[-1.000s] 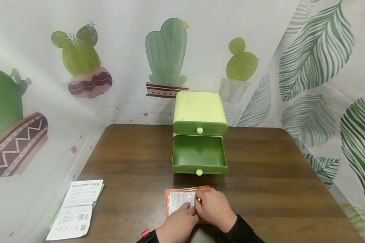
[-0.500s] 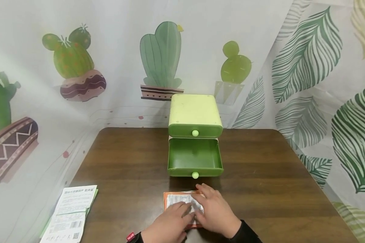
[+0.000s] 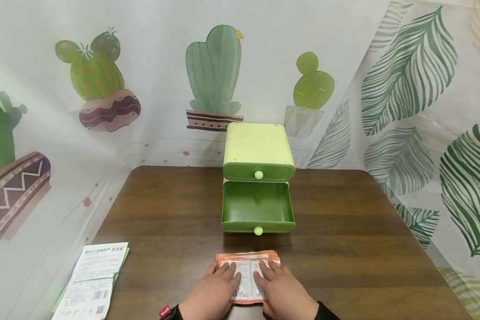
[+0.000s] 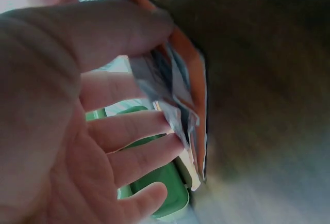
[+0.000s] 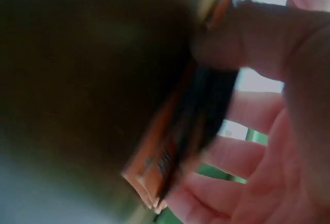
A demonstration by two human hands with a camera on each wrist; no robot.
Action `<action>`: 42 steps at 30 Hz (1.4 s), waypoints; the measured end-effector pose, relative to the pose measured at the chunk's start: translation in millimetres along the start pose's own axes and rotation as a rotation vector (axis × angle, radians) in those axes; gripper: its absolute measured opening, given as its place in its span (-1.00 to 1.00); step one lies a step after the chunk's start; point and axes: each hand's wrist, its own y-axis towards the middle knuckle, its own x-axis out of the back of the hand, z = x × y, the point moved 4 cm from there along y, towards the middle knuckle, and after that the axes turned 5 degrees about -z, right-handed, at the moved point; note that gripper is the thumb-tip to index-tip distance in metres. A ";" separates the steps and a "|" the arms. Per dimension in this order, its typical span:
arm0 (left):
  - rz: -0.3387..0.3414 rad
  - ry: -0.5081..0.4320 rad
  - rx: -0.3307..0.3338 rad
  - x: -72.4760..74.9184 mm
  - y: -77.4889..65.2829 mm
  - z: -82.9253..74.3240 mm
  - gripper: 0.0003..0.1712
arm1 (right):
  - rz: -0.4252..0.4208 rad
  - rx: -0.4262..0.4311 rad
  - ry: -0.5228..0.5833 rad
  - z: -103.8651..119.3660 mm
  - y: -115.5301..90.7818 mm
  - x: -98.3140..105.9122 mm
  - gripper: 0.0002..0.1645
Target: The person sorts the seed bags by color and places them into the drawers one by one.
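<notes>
An orange packaging bag [image 3: 246,281], folded flat with a white printed panel on top, lies on the table in front of the drawer unit. My left hand [image 3: 213,291] rests on its left part, fingers spread and fairly straight. On the right part my right hand [image 3: 285,291] presses in the same way. The left wrist view shows the folded layers of the bag [image 4: 193,90] along its side, with the left thumb and fingertips touching them. In the blurred right wrist view, the right hand's thumb and fingers touch the other side of the bag [image 5: 154,162].
A light green two-drawer unit [image 3: 258,142] stands at the back of the brown table [image 3: 164,213]. Its lower drawer [image 3: 258,202] is pulled out, with nothing inside. A white and green printed packet [image 3: 92,282] lies at the table's left edge.
Both hands worked close together on the bag's middle, the right with curled fingers. They have since spread apart to its left and right sides and flattened, uncovering the white panel.
</notes>
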 end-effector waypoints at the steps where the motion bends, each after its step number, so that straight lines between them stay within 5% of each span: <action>1: 0.001 0.002 0.001 -0.6 0.1 -0.6 -0.50 | -0.003 0.005 -0.016 0.9 0.2 -0.9 -0.34; 14: -0.005 0.056 -0.066 -2.6 -0.3 -1.3 -0.39 | 0.013 -0.020 -0.119 6.4 10.3 3.7 -0.66; 19: -0.034 -0.004 -0.099 1.6 -3.1 5.5 -0.37 | -0.196 -0.013 -0.065 1.6 9.3 5.1 -0.92; 24: -0.056 -0.111 -0.115 10.7 -5.7 19.1 -0.42 | -0.474 0.028 -0.002 -3.3 6.2 17.2 -0.56; 30: -0.310 -0.130 -0.221 25.4 -11.8 29.1 -0.58 | -0.679 0.074 0.042 -2.9 0.1 40.5 -0.67; 35: -0.581 -0.314 -0.282 38.4 -15.9 32.6 -0.83 | -0.756 0.086 0.114 -3.4 -5.8 60.0 -0.76; 38: -0.705 -0.399 -0.253 46.1 -18.4 33.4 -0.87 | -0.737 0.064 0.220 -4.5 -7.3 68.6 -0.75; 42: -0.800 -0.442 -0.192 55.7 -21.7 33.3 -0.59 | -0.596 -0.058 0.416 -8.2 -6.9 73.3 -0.85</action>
